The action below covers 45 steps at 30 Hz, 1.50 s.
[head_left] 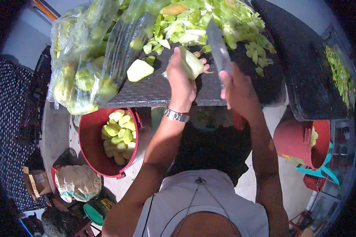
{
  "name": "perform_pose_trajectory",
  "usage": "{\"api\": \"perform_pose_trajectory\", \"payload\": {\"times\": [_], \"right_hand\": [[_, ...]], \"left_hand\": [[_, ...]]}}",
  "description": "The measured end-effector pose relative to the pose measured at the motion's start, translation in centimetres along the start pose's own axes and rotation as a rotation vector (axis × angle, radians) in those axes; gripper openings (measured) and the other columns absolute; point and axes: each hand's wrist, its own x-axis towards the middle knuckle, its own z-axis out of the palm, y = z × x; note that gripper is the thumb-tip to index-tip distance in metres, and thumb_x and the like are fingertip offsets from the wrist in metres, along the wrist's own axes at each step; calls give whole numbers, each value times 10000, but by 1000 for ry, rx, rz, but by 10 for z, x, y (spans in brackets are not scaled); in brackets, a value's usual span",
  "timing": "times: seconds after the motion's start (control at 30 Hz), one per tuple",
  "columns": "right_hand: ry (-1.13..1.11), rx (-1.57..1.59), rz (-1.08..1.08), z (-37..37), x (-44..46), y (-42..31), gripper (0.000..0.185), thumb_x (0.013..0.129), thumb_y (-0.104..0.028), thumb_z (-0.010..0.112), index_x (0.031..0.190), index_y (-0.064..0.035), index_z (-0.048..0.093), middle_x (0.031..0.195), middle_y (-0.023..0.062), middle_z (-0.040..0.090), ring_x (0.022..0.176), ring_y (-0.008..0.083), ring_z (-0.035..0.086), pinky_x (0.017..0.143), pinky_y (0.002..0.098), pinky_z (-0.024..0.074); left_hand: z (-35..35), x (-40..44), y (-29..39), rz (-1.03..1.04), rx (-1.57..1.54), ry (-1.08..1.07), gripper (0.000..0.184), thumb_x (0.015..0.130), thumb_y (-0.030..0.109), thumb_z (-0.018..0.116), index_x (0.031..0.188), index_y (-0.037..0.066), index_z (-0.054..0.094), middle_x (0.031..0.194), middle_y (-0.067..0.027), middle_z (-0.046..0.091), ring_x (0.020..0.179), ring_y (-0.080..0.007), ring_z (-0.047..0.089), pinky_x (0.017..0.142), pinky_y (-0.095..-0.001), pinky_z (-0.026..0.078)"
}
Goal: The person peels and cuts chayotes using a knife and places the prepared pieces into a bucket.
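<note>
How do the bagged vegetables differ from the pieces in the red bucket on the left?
The bagged vegetables look whole and rounded, with deeper green skin; the bucket pieces look peeled and paler.
The bagged vegetables lie under clear plastic on the table; the bucket pieces sit uncovered, below table level.
Both are greenish and piled in groups.

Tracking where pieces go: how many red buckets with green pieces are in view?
2: the left bucket, below the table's left end, with many green pieces; and the right bucket, low on the right, with some green showing. More may be hidden.
</note>
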Motion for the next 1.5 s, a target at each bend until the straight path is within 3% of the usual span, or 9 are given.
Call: {"api": "perform_pose_trajectory", "payload": {"times": [0.27,0.47,0.73,0.87,0.97,1.1,1.17,1.37,1.5], "right_hand": [[287,-445,-436,25,-12,11,231,1021,-237,552,1078,-14,530,659,235,614,530,426,607,504,483,451],[115,-367,-361,28,-16,4,259,983,-142,601,1184,8,537,678,295,576,700,495,601,572,541,431],[204,-472,-537,27,-23,1,315,959,-99,638,1203,61,522,708,299,604,646,468,616,544,533,435],[222,-685,-230,6,-5,4,320,984,-167,618,1209,45,535,780,270,640,627,416,617,535,500,456],[188,-503,-129,-2,1,10,325,1006,-248,587,1207,5,544,771,221,641,585,348,612,536,462,473],[235,-527,-597,11,-15,22,310,1015,-290,567,1161,-17,563,694,191,617,559,300,632,542,437,483],[25,-278,-376,8,-19,18,316,1014,-291,574,1166,-14,569,665,159,611,535,256,625,533,416,482],[-89,275,354,-25,-28,21,287,1034,-314,554,1138,-50,591,642,35,596,440,86,519,413,272,430],[66,272,292,-28,-27,48,293,1041,-312,536,1202,-73,589,644,27,591,402,73,472,382,234,397]], "left_hand": [[0,8,6,-73,-101,42,344,1034,391,495,1159,77,559,1005,-100,674,912,-273,689,845,-449,572],[11,3,-2,61,-111,84,338,1056,371,468,1101,55,577,897,-102,645,776,-248,666,736,-401,577],[-2,13,-9,223,34,145,385,1074,375,419,1085,13,548,871,-137,625,698,-266,645,650,-426,577],[-4,9,1,141,-72,126,391,1077,367,413,1080,-1,543,880,-156,629,741,-297,669,667,-420,574],[-9,19,1,124,-86,129,388,1071,376,423,1095,8,542,898,-154,643,755,-298,678,671,-429,576],[-6,15,12,21,-127,86,379,1044,395,474,1123,30,543,946,-161,669,785,-290,693,672,-446,584],[-14,7,22,-6,-118,-9,380,1026,402,506,1138,40,545,971,-165,679,809,-285,699,680,-450,588],[-73,-84,143,38,709,-158,417,941,274,617,1252,-4,602,1068,-148,689,908,-237,687,810,-351,560],[-100,-128,207,337,1864,49,284,904,203,738,1081,-18,721,962,-111,755,929,-184,695,870,-335,524]]}}
